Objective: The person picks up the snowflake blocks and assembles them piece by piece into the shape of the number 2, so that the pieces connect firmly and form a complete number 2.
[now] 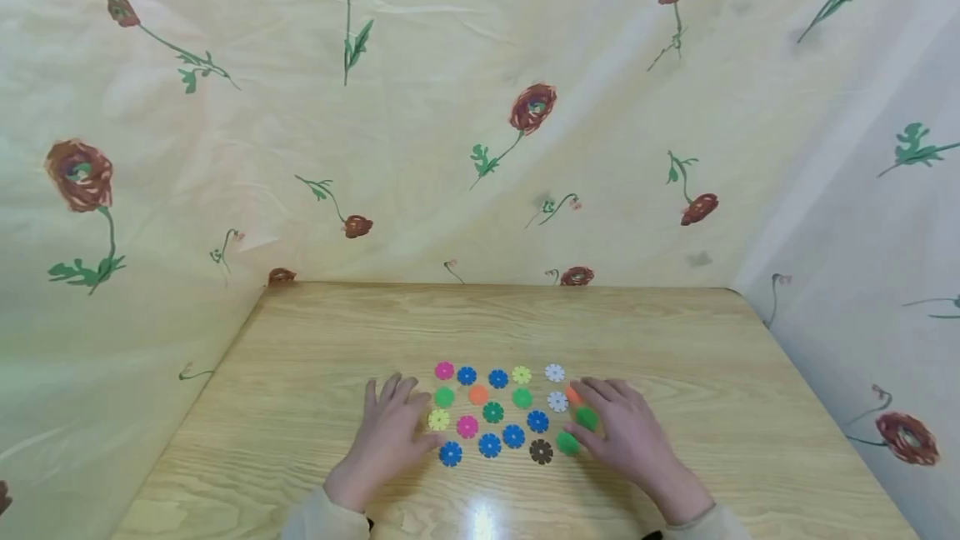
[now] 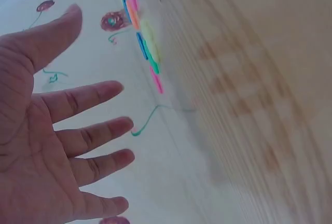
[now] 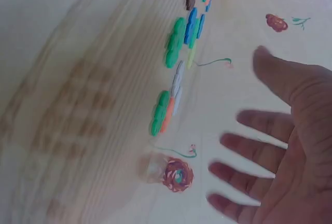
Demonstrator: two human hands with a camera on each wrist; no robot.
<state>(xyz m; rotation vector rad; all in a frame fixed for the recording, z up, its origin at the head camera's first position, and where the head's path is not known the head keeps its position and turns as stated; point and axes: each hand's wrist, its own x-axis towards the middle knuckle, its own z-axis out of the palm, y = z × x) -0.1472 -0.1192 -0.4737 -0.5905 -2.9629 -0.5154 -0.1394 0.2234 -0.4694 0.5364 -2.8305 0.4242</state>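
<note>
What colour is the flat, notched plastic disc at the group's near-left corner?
Blue. That flat, notched plastic disc shows best in the head view.

a pale wooden table [image 1: 337, 332] with streaky grain has rounded far corners. beyond its far edge rises cream sheeting [image 1: 435, 48], creased and printed with dark red flowers [image 1: 532, 109] on green stems. more of this sheeting flanks the table on its left and right sides, greyer on the right. a bright reflection [image 1: 482, 519] shines on the table's near part.
</note>
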